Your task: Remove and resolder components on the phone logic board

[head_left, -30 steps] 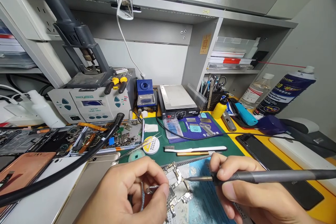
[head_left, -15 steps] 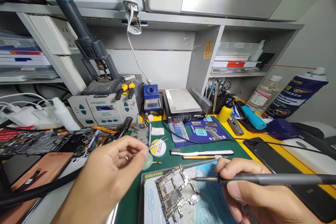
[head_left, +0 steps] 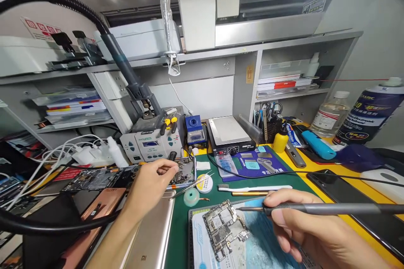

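My right hand (head_left: 296, 218) grips a black soldering iron (head_left: 328, 209). Its thin metal tip points left, at the upper right edge of a bare circuit board (head_left: 222, 227), and whether it touches cannot be made out. The board lies on a white and blue mat (head_left: 259, 243). My left hand (head_left: 158, 180) is raised left of the mat with thumb and fingers pinched together; anything between them is too small to see. Tweezers (head_left: 194, 184) lie just right of it, over a round labelled tin (head_left: 205, 183). A greenish spool (head_left: 191, 197) with a copper-coloured braid end sits below the tin.
A toothbrush (head_left: 255, 188) and a gold-coloured stick lie behind the mat. A hot plate (head_left: 230, 132) and a hot-air station (head_left: 151, 145) stand at the back. Phones (head_left: 151, 235) lie left and right. The iron's black cable crosses the bench.
The view has tilted up and shifted left. My left hand has moved away from the tweezers and spool, which now rest on the bench. My right hand still holds the iron near the board.
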{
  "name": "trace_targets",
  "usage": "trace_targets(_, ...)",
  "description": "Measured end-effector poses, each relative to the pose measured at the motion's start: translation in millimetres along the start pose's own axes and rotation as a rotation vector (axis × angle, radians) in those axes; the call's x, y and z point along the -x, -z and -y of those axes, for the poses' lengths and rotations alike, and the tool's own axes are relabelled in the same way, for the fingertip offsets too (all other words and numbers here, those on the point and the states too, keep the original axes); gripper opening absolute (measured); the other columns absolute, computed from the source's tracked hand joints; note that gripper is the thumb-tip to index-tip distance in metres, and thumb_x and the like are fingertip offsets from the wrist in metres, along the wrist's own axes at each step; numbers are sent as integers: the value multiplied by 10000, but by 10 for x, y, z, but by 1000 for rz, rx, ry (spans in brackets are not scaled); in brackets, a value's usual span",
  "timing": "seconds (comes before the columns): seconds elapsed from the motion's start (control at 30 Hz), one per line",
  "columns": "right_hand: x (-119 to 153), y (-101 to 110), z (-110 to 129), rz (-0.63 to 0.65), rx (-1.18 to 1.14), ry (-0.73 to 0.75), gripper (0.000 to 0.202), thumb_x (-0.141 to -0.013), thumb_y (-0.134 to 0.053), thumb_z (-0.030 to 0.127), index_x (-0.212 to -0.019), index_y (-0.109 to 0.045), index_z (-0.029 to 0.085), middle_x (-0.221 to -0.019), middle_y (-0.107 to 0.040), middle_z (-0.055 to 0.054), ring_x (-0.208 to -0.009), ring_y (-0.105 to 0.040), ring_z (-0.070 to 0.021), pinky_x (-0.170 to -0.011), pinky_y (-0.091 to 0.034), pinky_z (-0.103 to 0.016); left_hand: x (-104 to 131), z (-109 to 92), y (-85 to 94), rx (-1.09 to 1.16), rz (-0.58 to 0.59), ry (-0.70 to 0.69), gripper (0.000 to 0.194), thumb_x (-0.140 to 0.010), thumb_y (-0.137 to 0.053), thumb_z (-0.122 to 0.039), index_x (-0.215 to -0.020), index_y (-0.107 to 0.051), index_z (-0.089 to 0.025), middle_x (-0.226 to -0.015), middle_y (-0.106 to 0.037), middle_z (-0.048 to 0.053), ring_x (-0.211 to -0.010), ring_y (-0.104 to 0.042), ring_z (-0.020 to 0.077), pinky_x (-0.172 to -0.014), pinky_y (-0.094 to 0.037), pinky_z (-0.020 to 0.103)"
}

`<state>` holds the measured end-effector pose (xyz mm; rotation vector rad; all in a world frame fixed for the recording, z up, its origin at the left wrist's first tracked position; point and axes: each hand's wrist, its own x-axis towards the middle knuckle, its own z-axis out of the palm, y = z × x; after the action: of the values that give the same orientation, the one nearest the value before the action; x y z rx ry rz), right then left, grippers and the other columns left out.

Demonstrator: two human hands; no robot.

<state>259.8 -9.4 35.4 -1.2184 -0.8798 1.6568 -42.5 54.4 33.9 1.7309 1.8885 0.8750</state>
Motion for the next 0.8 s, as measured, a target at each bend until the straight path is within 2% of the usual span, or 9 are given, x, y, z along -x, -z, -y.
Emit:
trace_targets(0.13, -13, 25, -23, 48, 38, 40, 229, -732, -793, 339, -866, -716, 170, -546, -629, 6, -532, -579, -163, -487, -420, -252, -120, 9, -39, -36, 102, 12, 303, -936, -590, -405, -1076, -635, -139, -1066, -669, 55, -957, -654, 173, -869, -552, 390)
trace_targets(0.33, -38, 40, -29, 90, -4, 54, 206, -736, -794, 287, -877, -702, 169, -563, -622, 29, -521, -584, -144, -483, -421, -239, -257, -73, -59, -215, 184, 54, 332, -927, -600, -409, -1124, -628, -144, -1123, -656, 61, -979, -649, 189, -853, -558, 385)
trace_targets(0.6, 30, 58, -4, 130, -32, 22, 189, -741, -798, 269, -856, -684, 172, -548, -617, 43, -525, -585, -128, -480, -427, -221, -515, -133, -93, -361, 357, -43, 354, -925, -600, -415, -1152, -623, -145, -1164, -645, 60, -1015, -644, 212, -863, -560, 392)
trace_targets(0.8, 6, 120, -52, 168, -33, -11, 192, -753, -776, 275, -888, -670, 189, -548, -630, 34, -534, -585, -139, -492, -435, -235, -616, -101, -22, -472, 312, -114, 344, -933, -593, -403, -1173, -613, -157, -1191, -638, 75, -1037, -638, 202, -894, -550, 410)
